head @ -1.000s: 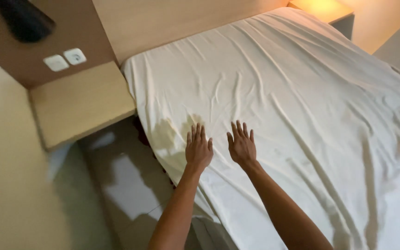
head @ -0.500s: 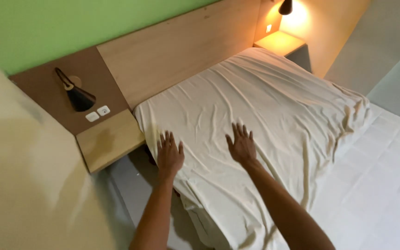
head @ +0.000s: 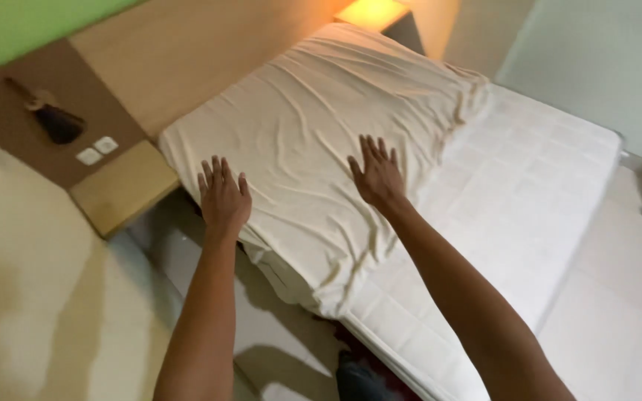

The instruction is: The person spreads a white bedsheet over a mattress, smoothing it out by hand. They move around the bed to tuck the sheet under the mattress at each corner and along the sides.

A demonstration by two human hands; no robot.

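A white quilted mattress [head: 529, 186] fills the right; a creased cream sheet [head: 321, 126] covers its far-left end by the wooden headboard [head: 187, 52]. Both hands lie flat, fingers spread: left hand [head: 224, 199] at the sheet's left edge, right hand [head: 377, 174] mid-sheet.

A warm orange glow is coming from the lit surface at the far head corner of the bed [head: 371, 12], tinting the wooden headboard panel [head: 187, 52] and fading toward the near side, where the room is looking dim and greyish. Soft shadows are pooling in the creases of the wrinkled cream bedsheet [head: 313, 126] and on the pale floor [head: 61, 312] under the forearms. The whole picture is looking slightly soft and grainy, with the near edges blurring most.
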